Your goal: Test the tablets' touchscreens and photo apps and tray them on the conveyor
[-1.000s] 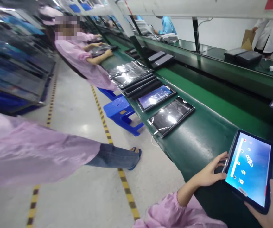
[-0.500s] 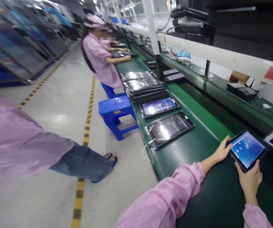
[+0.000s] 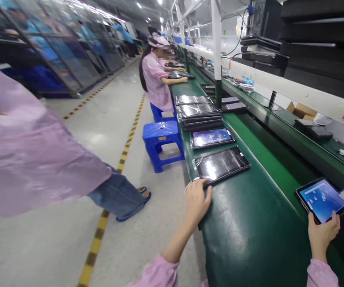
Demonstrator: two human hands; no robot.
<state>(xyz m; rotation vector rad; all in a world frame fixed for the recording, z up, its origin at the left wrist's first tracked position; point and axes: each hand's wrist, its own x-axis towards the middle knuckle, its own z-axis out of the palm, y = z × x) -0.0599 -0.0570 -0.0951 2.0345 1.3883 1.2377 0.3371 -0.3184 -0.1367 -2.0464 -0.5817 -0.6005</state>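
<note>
My right hand (image 3: 323, 233) grips the near edge of a tablet (image 3: 320, 197) with a lit blue home screen, thumb and fingers at its lower side. My left hand (image 3: 196, 201) is at the near left corner of a dark-screened tablet (image 3: 222, 163) covered in clear film. Its fingers are curled at the plug end of a white cable (image 3: 187, 185), with the thumb beside the tablet's edge; the fingertips are partly hidden. Just behind lies another tablet (image 3: 212, 137) with a lit purple-blue screen.
Beyond them, several wrapped tablets (image 3: 198, 111) are stacked on the green bench (image 3: 234, 227). Blue stools (image 3: 161, 131) stand along its left edge. A seated co-worker (image 3: 157, 79) works farther along. Another person in pink (image 3: 40, 159) is close on the left. A white-railed shelf (image 3: 306, 89) runs on the right.
My left hand has let go of the lit tablet and moved left to the dark tablet's cable corner. My right hand still holds the lit tablet. The view has turned slightly left.
</note>
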